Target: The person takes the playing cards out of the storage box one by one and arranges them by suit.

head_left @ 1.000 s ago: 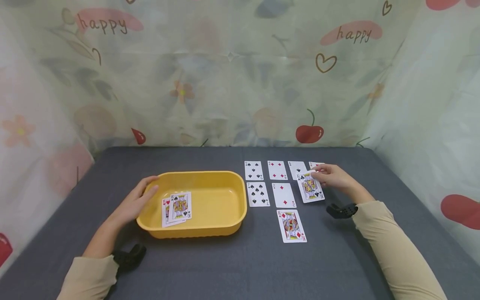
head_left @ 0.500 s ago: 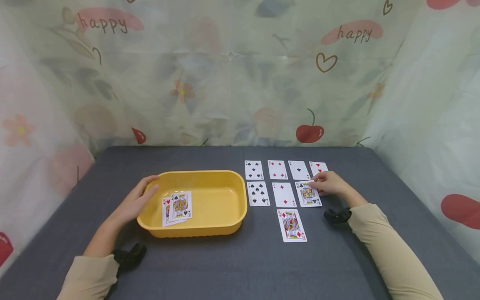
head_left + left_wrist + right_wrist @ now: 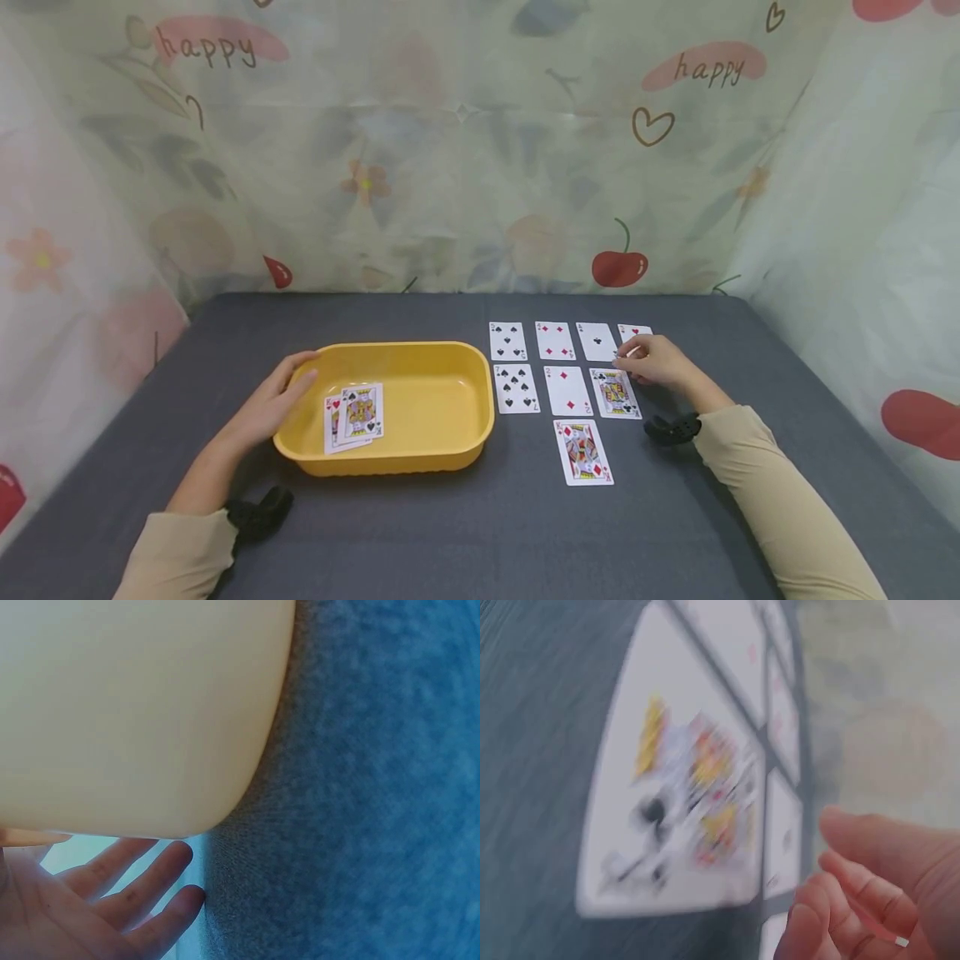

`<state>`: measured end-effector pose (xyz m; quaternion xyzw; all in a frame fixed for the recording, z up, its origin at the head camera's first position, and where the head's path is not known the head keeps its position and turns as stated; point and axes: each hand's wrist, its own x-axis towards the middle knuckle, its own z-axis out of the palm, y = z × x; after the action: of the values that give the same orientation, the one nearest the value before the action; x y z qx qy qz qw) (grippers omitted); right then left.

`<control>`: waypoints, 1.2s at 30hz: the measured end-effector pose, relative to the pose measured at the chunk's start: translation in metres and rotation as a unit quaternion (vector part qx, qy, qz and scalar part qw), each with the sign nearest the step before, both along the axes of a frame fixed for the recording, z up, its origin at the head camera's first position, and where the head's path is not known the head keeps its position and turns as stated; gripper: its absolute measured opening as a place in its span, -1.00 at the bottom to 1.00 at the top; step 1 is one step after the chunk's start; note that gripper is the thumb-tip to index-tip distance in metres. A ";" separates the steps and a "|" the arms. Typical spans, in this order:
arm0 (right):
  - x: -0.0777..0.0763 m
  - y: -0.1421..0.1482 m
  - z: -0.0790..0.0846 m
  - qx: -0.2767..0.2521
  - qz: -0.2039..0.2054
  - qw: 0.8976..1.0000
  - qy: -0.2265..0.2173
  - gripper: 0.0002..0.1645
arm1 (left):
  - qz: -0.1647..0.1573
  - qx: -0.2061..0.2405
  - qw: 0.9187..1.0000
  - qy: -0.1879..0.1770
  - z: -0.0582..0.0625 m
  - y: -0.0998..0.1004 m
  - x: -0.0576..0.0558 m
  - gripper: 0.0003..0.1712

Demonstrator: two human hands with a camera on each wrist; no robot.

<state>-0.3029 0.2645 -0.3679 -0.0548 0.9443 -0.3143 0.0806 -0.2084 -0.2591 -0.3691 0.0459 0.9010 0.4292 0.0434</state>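
My left hand (image 3: 270, 400) rests at the left end of a yellow tray (image 3: 435, 408). In the left wrist view its fingers (image 3: 154, 881) lie spread, fairly straight, along the outer wall. Inside the tray, a king of spades (image 3: 363, 410) overlaps a king of hearts (image 3: 332, 429). My right hand (image 3: 654, 362) hovers by the card rows, fingers loosely bent and holding nothing. Just below its fingertips lies the king of clubs (image 3: 616, 394), blurred in the right wrist view. A hearts card (image 3: 633, 331) is partly hidden behind this hand. The king of diamonds (image 3: 583, 452) lies nearest the front.
Right of the tray lie a five of spades (image 3: 507, 341), a four of diamonds (image 3: 555, 341) and an ace of clubs (image 3: 597, 342) at the back. A seven of spades (image 3: 516, 388) and a two of diamonds (image 3: 567, 391) lie before them. Patterned cloth (image 3: 465, 208) walls the dark table (image 3: 420, 533).
My right hand has lowered the king of clubs into the second row, let it go and shifted slightly back from it. The left hand and tray have stayed put.
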 end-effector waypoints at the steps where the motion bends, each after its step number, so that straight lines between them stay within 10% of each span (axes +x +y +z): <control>1: 0.000 -0.003 0.003 -0.001 0.009 1.000 0.005 -0.59 | 0.000 0.000 1.000 0.000 0.000 0.000 0.000 -0.30; 12: 0.009 -0.087 0.039 -0.064 0.200 0.976 0.052 -0.69 | -0.003 0.006 1.000 0.004 -0.003 -0.002 -0.001 -0.31; 36: 0.015 -0.258 0.058 -0.037 0.404 0.914 0.000 -0.59 | -0.006 0.007 1.000 0.002 -0.002 -0.003 -0.001 -0.30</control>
<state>-0.2881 0.0060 -0.3104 -0.4343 0.8295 -0.2897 0.1985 -0.2099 -0.2616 -0.3713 0.0527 0.8976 0.4355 0.0438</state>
